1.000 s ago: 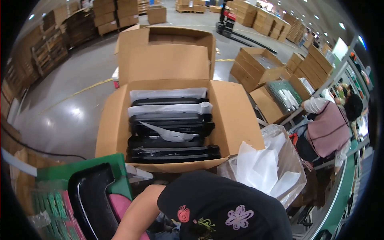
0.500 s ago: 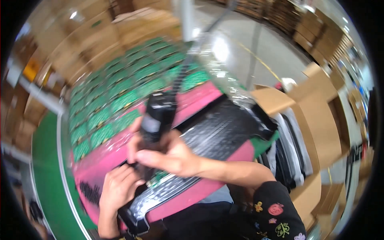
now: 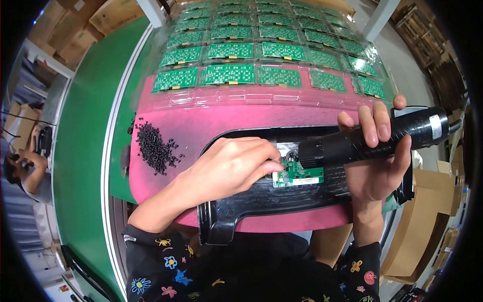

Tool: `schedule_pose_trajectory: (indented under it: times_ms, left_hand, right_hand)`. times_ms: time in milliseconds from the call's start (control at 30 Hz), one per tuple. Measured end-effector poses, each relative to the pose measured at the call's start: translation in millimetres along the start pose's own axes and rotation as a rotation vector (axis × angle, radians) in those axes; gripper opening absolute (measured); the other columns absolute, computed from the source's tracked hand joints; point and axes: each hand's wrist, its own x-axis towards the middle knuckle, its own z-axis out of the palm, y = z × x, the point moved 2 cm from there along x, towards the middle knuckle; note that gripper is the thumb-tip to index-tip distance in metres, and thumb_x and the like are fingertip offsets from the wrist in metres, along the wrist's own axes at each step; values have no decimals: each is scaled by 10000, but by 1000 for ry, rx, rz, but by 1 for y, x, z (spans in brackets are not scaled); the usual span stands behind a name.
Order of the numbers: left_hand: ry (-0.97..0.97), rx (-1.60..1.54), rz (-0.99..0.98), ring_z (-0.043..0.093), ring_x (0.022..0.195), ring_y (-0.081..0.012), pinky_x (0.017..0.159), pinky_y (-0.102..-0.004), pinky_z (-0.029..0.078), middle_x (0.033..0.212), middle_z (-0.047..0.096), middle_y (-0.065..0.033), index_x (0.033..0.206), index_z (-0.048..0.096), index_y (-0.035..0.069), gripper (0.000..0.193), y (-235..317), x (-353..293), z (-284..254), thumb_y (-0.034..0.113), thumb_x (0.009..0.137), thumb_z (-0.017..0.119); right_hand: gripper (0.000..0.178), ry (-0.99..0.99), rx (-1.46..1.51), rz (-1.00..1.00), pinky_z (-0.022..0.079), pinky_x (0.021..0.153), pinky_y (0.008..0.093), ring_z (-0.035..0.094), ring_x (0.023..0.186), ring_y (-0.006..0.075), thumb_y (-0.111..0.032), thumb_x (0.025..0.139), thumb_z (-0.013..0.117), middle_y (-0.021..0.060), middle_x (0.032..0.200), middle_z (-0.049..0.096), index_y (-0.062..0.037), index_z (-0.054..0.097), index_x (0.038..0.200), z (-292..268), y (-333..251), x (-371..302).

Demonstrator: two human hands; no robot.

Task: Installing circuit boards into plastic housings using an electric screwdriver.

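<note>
A black electric screwdriver (image 3: 334, 147) lies across the grip of my right hand (image 3: 377, 166), tilted nearly level, its tip end toward the left. Below that end is a green circuit board (image 3: 302, 177), set inside a long black plastic housing (image 3: 251, 205). My left hand (image 3: 234, 163) reaches over the housing to the board's left edge. Its thumb and fingertips are pinched together there, and whatever they may hold is too small to make out. A few small dark screws (image 3: 291, 155) show near the board's upper edge, beside the screwdriver.
Black screws are heaped (image 3: 155, 148) on the pink mat (image 3: 201, 115) at left. Beyond, clear plastic trays (image 3: 226, 95) hold rows of green boards (image 3: 229, 74). An open cardboard box (image 3: 417, 226) stands at right. At far left another person (image 3: 31, 166) is at work.
My view has swung round, so the mat and trays now appear straighter. The screwdriver has gone from upright over the housing to nearly level, tipped to the right. My left fingers are now pinched beside the board.
</note>
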Motion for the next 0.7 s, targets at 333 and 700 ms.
schedule_pose_trajectory:
  times_ms: [333,700]
  left_hand:
    - [-26,-88,2,640,691,-318,597,-372,505,761,627,-140,874,590,-22,201,-4,-3,3,57,780,748]
    - [12,58,40,637,696,-293,591,-366,505,763,626,-109,858,591,1,186,-2,1,2,58,764,741]
  right_hand:
    - [471,-31,-59,25,325,940,394,500,809,90,-278,932,623,-39,878,474,-149,349,1292,10,5,-7]
    - [537,7,-111,-25,336,915,391,501,779,86,-288,888,691,-53,853,480,-142,364,1288,9,4,-9]
